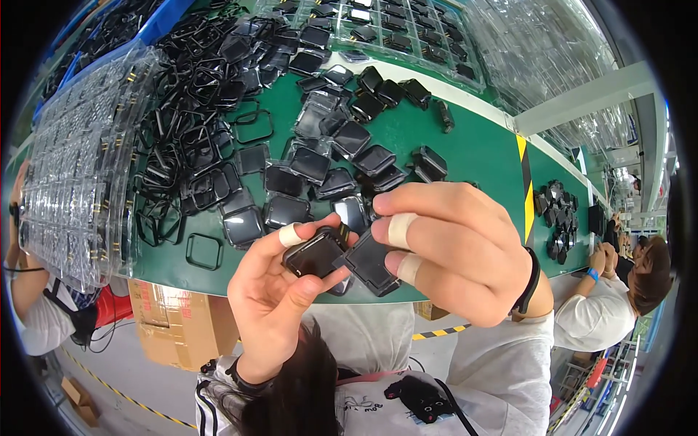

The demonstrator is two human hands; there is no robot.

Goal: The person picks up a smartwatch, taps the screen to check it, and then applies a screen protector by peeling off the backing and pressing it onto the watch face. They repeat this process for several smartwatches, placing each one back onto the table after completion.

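My left hand (265, 294) pinches a black square watch body (315, 256) with a glossy face, between thumb and fingers. In my right hand (465, 254) is a black square cover (369, 263), held by its edge close beside the watch body. The two pieces meet or nearly meet; I cannot tell whether they are joined. Pale tape bands wrap fingers on both hands. Just beyond the hands, several dark square watch units (287, 211) lie on the green table (465, 156), some in clear film. A thin black frame (204, 251) lies left of my left hand.
A heap of black frames (196, 138) covers the table's left side. Stacked clear trays (80, 174) stand at the far left, beside a blue bin (156, 22). A filled clear tray (407, 36) lies at the back. Another person (600, 305) sits at right, near black parts (558, 214).
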